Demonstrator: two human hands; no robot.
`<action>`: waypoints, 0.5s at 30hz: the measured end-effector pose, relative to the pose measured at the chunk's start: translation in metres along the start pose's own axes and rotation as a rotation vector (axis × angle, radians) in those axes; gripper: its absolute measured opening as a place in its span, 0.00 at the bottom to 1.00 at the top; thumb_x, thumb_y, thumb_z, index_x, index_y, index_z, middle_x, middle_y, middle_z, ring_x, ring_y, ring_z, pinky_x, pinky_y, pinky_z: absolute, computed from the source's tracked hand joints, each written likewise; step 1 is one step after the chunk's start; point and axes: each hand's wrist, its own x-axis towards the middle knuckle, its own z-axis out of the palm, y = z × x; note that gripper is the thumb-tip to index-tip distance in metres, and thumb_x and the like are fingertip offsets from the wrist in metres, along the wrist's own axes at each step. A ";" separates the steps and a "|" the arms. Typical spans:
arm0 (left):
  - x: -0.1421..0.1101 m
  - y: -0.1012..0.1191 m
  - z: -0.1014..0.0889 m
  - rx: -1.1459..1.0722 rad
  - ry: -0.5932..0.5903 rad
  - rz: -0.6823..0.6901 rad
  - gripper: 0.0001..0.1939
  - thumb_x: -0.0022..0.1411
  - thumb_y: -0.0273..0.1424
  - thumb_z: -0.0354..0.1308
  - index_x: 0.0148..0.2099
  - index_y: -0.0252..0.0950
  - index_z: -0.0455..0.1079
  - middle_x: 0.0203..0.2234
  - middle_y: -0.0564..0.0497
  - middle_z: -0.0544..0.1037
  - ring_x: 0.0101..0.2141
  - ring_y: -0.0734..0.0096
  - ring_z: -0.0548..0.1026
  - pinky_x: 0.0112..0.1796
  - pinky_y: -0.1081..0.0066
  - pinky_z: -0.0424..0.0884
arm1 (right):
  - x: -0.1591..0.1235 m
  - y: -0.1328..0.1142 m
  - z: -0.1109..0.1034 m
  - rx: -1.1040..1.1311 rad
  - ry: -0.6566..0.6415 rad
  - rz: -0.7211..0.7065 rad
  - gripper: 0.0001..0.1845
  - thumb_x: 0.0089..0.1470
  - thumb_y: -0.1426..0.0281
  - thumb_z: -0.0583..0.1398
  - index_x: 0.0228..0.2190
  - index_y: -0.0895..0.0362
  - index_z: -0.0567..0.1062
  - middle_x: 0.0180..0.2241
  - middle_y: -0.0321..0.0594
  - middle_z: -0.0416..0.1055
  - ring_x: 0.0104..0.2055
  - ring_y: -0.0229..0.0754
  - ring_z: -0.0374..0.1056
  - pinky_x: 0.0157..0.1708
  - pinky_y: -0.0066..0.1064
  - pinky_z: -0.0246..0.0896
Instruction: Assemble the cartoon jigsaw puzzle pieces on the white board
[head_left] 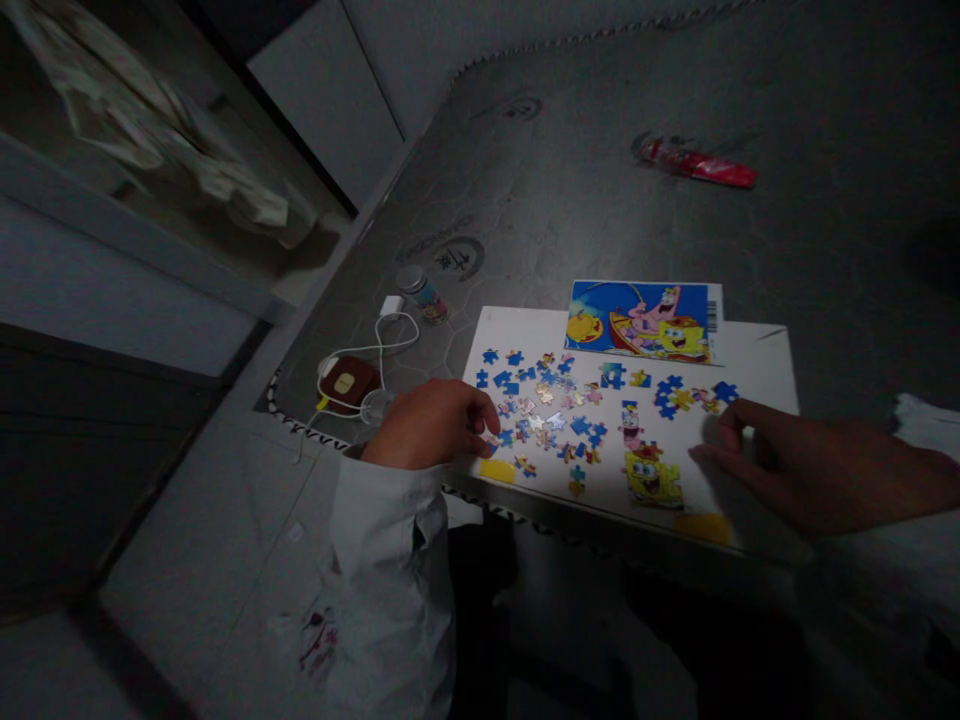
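A white board (757,370) carries many loose jigsaw pieces (555,420), mostly blue and pink, spread over its left half. My left hand (439,425) hovers at the board's left edge, fingers curved, with a gap between thumb and forefinger close to the nearest pieces. Toward the right lie a joined yellow face section (652,478) and a joined blue-and-yellow cluster (675,397). My right hand (795,460) is just right of that cluster, thumb and forefinger apart, with nothing visible between them. At the board's back rests a cartoon picture card (645,320).
Left of the board are a small jar (425,295), a brown case (349,383) and a white charger with cable (391,307). A red wrapper (697,165) lies farther back on the grey tabletop (540,210). Yellow patches (701,527) mark the board's front edge.
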 end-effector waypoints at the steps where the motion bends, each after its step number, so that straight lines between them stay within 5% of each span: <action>1: 0.002 -0.001 0.000 -0.009 -0.001 0.007 0.12 0.59 0.29 0.78 0.44 0.50 0.89 0.42 0.58 0.91 0.44 0.63 0.86 0.39 0.67 0.69 | 0.000 0.000 0.000 -0.002 0.009 0.002 0.24 0.66 0.40 0.52 0.44 0.44 0.74 0.41 0.45 0.86 0.38 0.61 0.82 0.36 0.49 0.68; 8: 0.004 -0.004 0.002 0.016 0.029 0.056 0.13 0.58 0.29 0.78 0.44 0.52 0.90 0.49 0.56 0.92 0.51 0.57 0.87 0.50 0.63 0.76 | 0.004 0.008 0.005 0.006 0.031 -0.024 0.26 0.66 0.39 0.52 0.44 0.44 0.75 0.39 0.45 0.85 0.35 0.58 0.81 0.32 0.47 0.66; 15: 0.003 -0.003 0.000 0.034 -0.021 0.077 0.09 0.61 0.30 0.77 0.43 0.48 0.87 0.46 0.55 0.91 0.45 0.61 0.86 0.42 0.67 0.72 | 0.011 0.014 0.011 0.051 0.064 -0.045 0.26 0.64 0.37 0.55 0.41 0.43 0.76 0.37 0.48 0.83 0.34 0.61 0.79 0.31 0.50 0.67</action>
